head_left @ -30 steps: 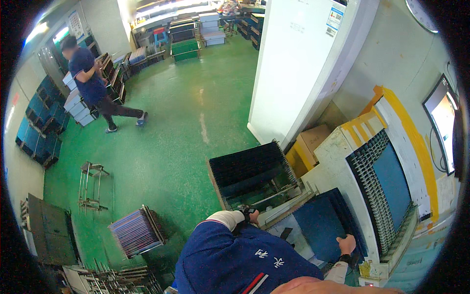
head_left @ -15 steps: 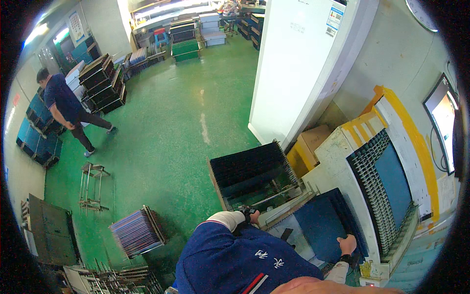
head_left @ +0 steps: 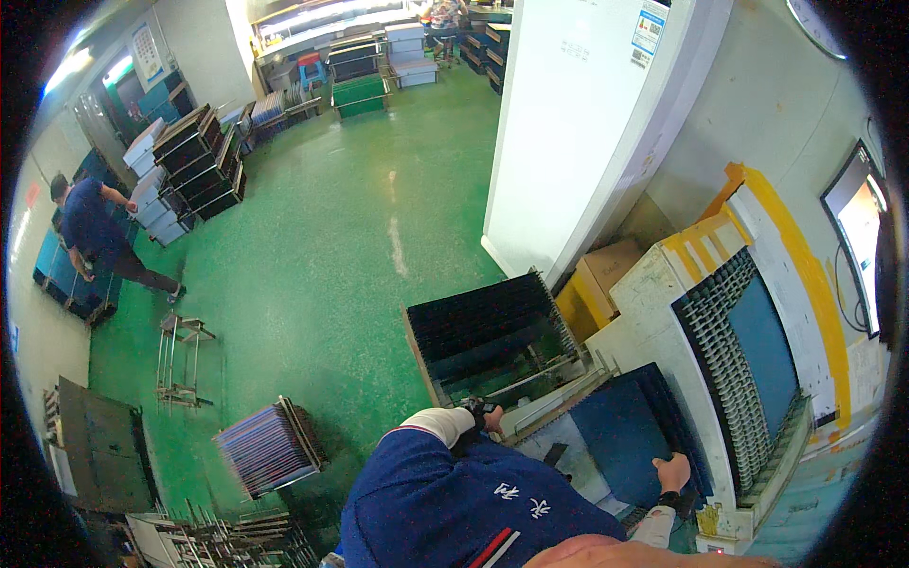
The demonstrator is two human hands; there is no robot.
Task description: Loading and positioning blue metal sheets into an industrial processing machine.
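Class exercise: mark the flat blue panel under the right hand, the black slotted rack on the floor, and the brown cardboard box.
Flat blue panel (head_left: 620,435), head view, bare centre.
Black slotted rack (head_left: 488,322), head view, dark top.
Brown cardboard box (head_left: 614,270), head view, top flap.

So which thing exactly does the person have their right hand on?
Start at the big cream machine with yellow trim. Just below its slotted rack lies a stack of flat dark-blue trays, and the right hand rests on its near edge. Unlike the open black slotted bin beside it, it is flat and blue.

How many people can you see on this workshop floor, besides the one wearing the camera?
1: a person in dark blue at the far left, leaning over blue crates by the wall. Others may be hidden behind the white pillar or stacked racks.
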